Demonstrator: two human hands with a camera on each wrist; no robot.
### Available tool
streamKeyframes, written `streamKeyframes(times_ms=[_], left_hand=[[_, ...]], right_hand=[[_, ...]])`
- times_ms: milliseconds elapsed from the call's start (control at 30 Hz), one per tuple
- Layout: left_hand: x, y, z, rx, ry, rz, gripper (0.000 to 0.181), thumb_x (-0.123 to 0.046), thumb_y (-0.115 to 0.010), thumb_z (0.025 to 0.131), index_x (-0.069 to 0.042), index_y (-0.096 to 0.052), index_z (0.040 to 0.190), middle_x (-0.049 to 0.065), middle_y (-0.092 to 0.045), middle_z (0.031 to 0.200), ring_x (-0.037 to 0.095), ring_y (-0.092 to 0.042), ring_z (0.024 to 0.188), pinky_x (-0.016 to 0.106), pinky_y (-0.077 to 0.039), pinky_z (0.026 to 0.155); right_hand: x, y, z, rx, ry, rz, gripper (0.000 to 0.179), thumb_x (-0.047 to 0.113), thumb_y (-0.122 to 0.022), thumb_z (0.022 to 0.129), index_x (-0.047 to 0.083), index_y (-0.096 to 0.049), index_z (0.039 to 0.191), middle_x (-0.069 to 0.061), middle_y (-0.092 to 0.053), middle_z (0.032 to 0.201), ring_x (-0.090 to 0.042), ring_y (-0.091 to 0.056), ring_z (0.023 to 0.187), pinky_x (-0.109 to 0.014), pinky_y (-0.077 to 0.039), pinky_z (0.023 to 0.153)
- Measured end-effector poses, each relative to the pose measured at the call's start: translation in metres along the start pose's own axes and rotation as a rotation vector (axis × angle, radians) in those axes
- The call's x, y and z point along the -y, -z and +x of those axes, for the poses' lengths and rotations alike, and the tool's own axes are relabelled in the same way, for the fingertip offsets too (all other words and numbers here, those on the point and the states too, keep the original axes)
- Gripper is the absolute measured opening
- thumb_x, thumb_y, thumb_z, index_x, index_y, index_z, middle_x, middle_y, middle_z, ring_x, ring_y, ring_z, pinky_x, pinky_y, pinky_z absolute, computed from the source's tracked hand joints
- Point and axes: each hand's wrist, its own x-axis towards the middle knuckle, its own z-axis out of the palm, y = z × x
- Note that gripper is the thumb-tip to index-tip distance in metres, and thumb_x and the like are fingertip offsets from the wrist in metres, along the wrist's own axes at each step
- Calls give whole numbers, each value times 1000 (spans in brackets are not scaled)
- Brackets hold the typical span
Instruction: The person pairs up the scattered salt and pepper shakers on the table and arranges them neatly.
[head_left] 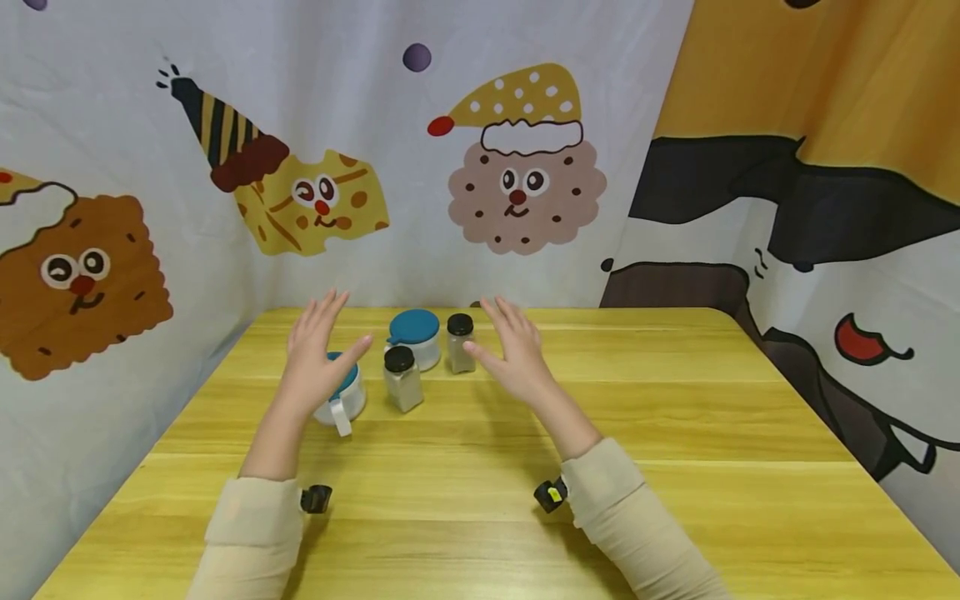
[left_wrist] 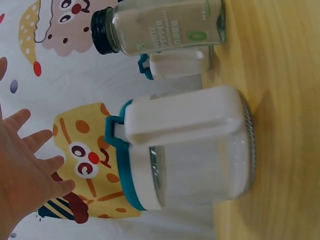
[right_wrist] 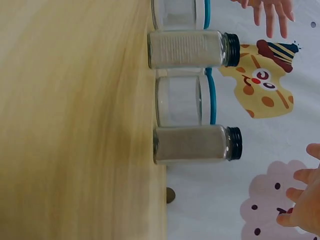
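Observation:
My left hand, fingers spread and holding nothing, hovers over a clear jar with a blue lid and white handle. To its right, my right hand is raised with fingers spread, just beside the farther black-capped glass pepper bottle. Between the hands stand a nearer black-capped bottle, labelled white pepper in the left wrist view, and a second blue-lidded jar behind it. All four containers stand upright, lids on. Part of the nearer jar is hidden by my left hand in the head view.
The wooden table reaches back to a hanging cloth printed with cartoon biscuits and cheese. Small black cameras sit at both wrists, by the rolled beige sleeves.

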Motion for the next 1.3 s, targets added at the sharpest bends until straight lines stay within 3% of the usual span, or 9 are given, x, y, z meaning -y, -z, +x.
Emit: streamKeyframes(times_ms=[400, 667, 1000, 1300], left_hand=[[15, -1, -13, -4, 29, -49, 77, -42, -63, 91, -22, -24, 154, 14, -20, 156, 40, -9, 141, 69, -3, 103], [23, -2, -17, 2, 38, -80, 78, -38, -66, 90, -21, -24, 153, 13, -21, 156, 39, -10, 141, 69, -4, 104], [34, -1, -21, 46, 105, -122, 80, -39, -67, 89, -23, -23, 154, 13, -18, 156, 41, -13, 140, 72, -16, 98], [41, -1, -23, 84, 154, -122, 83, -42, -66, 89, -25, -19, 154, 13, -16, 157, 42, -11, 140, 74, -17, 97]], right_hand=[[8, -22, -4, 22, -10, 47, 71, 48, -56, 93, 19, -28, 152, -9, -17, 157, -37, -15, 141, -61, -8, 108], [14, -34, -5, 42, 5, 90, 72, 52, -54, 93, 18, -29, 152, -9, -19, 157, -35, -15, 141, -61, -7, 108], [15, -45, -5, 56, -4, 118, 72, 56, -51, 93, 22, -27, 152, -9, -18, 157, -33, -14, 141, -59, -8, 109], [19, -53, -5, 59, -11, 124, 73, 54, -52, 94, 18, -28, 152, -11, -18, 157, -35, -15, 141, -60, -9, 108]])
